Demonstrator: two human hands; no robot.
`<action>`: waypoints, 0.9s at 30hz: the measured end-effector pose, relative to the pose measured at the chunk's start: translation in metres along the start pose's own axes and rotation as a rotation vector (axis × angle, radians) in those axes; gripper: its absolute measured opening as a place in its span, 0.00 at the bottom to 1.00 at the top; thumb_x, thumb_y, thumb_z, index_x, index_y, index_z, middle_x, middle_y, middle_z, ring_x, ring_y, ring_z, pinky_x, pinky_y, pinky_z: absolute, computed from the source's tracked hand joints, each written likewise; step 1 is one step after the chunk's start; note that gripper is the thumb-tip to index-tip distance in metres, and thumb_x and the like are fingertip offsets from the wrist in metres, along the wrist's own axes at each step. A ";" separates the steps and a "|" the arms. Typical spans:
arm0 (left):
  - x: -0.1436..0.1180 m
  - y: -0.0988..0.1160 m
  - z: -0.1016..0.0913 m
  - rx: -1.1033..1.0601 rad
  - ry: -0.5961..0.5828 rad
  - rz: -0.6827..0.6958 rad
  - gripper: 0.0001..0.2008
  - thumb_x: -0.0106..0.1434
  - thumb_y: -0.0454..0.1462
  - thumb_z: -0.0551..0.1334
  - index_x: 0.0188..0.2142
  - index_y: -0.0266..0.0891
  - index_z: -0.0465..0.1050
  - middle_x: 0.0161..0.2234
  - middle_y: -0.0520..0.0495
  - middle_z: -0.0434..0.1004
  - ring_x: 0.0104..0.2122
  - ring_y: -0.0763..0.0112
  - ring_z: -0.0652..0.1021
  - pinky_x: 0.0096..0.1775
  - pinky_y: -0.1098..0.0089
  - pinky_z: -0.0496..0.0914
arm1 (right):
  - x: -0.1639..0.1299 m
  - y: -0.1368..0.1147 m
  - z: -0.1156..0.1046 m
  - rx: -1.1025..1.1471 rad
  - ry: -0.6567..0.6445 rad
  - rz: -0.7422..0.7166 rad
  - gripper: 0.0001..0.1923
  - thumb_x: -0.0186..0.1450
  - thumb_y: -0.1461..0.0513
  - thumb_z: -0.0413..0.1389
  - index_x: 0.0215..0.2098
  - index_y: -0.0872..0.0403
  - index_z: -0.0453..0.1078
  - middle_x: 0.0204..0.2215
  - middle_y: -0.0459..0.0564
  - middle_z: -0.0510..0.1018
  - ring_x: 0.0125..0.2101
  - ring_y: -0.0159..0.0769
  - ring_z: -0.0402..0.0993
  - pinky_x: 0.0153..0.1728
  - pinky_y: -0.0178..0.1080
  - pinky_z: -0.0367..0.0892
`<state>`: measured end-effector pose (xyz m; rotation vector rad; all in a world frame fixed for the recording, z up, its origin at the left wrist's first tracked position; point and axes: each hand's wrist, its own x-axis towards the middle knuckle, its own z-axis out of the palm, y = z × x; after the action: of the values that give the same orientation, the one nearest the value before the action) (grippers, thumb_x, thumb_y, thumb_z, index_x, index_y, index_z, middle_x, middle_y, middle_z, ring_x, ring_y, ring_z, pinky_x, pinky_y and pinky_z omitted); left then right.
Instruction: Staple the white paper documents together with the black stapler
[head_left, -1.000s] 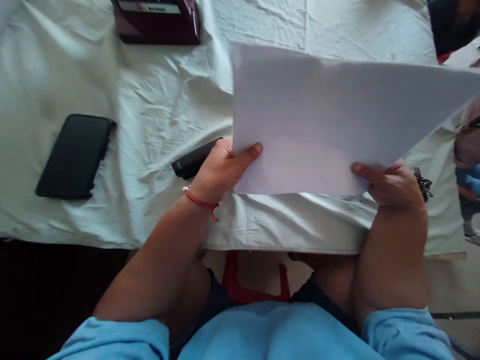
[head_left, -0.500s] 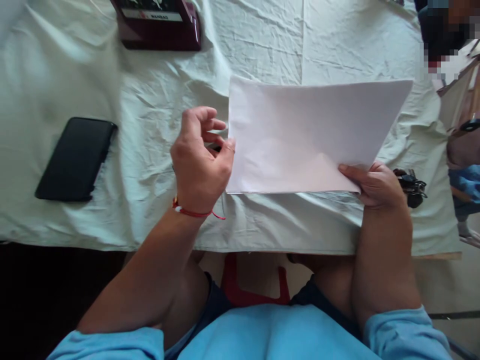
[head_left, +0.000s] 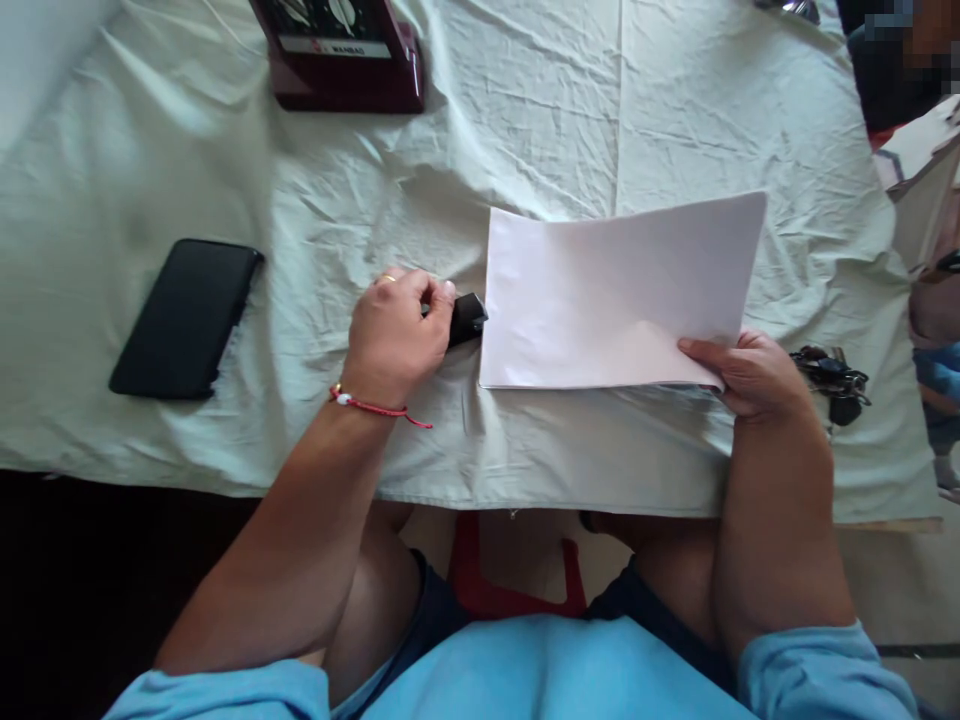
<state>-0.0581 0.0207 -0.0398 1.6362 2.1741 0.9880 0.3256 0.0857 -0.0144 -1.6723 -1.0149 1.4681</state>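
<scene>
Head view: only view, looks down over table edge, person seated.
Left hand [head_left: 397, 335]: curled down over stapler [head_left: 463, 318], fingers closed round it, only its black right end shows past the knuckles. Ring on one finger, red cord on the wrist.
Stapler: lies on cloth [head_left: 525, 120], just beside paper's left edge, near its lower left corner; touching the paper or not, cannot tell.
Right hand [head_left: 750, 375]: pinches paper [head_left: 615, 290] at lower right corner, thumb on top, other fingers underneath and hidden.
Paper: white sheets, blank side up, long side across. Lies left of right hand, centre-right of table; far right corner tilted upward a little. How many sheets, cannot tell.
Cloth: pale, wrinkled, covers whole table, hangs over near edge.
Phone [head_left: 186, 318]: black, flat on cloth, well left of left hand, angled.
Box [head_left: 341, 55]: dark red, white label strip on the front, at far edge of table, above left hand, well apart from it.
Keys [head_left: 832, 378]: dark bunch on cloth, just right of right hand, partly behind it.
Body: blue sleeves and shirt at bottom of frame, both forearms bare, knees under table edge, red stool part between them.
Right edge: other person's area, blurred, details unclear.
</scene>
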 end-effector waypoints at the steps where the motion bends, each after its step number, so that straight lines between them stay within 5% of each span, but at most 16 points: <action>1: -0.001 0.001 0.000 0.004 -0.001 0.019 0.14 0.71 0.45 0.62 0.28 0.46 0.70 0.31 0.44 0.75 0.37 0.55 0.76 0.46 0.57 0.74 | -0.001 -0.001 -0.001 -0.002 0.005 0.006 0.24 0.44 0.61 0.79 0.39 0.55 0.83 0.45 0.54 0.86 0.40 0.37 0.83 0.44 0.36 0.82; 12: -0.012 0.026 -0.009 -0.007 -0.165 0.086 0.14 0.70 0.43 0.61 0.27 0.44 0.70 0.33 0.45 0.77 0.35 0.59 0.76 0.43 0.59 0.71 | -0.001 -0.004 -0.002 -0.033 0.057 0.005 0.23 0.43 0.61 0.78 0.37 0.56 0.83 0.45 0.56 0.86 0.39 0.38 0.82 0.41 0.35 0.80; 19: -0.014 0.037 -0.011 -0.049 -0.294 0.184 0.16 0.71 0.43 0.58 0.26 0.44 0.68 0.29 0.47 0.73 0.32 0.61 0.73 0.40 0.60 0.67 | -0.014 -0.018 -0.024 -0.174 0.049 0.038 0.22 0.46 0.59 0.79 0.39 0.57 0.85 0.41 0.56 0.85 0.35 0.39 0.82 0.34 0.31 0.78; 27: -0.018 0.041 -0.008 -0.091 -0.161 0.182 0.12 0.72 0.41 0.61 0.31 0.44 0.74 0.35 0.44 0.80 0.38 0.58 0.78 0.44 0.58 0.72 | -0.054 -0.051 -0.044 -0.458 0.286 -0.087 0.24 0.46 0.51 0.77 0.36 0.55 0.85 0.37 0.54 0.85 0.30 0.32 0.76 0.25 0.27 0.69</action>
<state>-0.0260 0.0073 -0.0110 1.8274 1.8769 0.9508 0.3604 0.0619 0.0609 -2.0529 -1.3060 0.9463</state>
